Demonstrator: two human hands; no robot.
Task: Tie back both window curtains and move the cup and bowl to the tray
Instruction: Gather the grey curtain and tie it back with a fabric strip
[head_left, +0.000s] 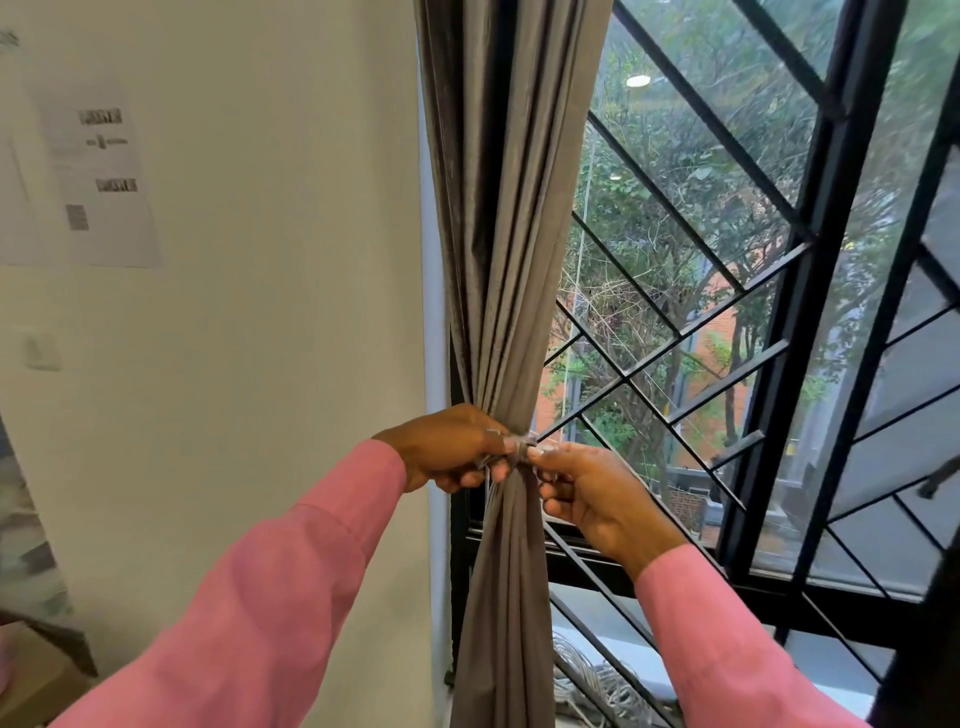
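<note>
A: How many curtains show?

B: One. A single grey curtain (498, 260) hangs at the left edge of the window (810, 291), just beside the white wall (260, 374). It is gathered into one narrow bunch and spreads again below.

A: And what holds it?

B: One pale tie-back (521, 447) wraps the bunch at its narrowest point. Both hands are on it. The left hand (447, 449) has its fingers curled, gripping the tie-back against the left side of the folds. The right hand (592, 493) pinches the tie-back's other end between thumb and fingertips, on the right side of the bunch.

A: The two hands, touching?

B: Near each other, with the bunched cloth between them. Whether the knuckles meet, I cannot tell.

A: Sleeves?

B: Two, both pink: the left sleeve (260, 597) and the right sleeve (727, 634).

A: Anything else?

B: Black diagonal bars (670, 312) cross the glass, with trees outside. Two paper sheets (98, 171) are stuck high on the wall, the print blurred. One wall switch (41, 351) sits below them. One coil of pale cable (587, 675) lies at the window's lower left corner.
</note>
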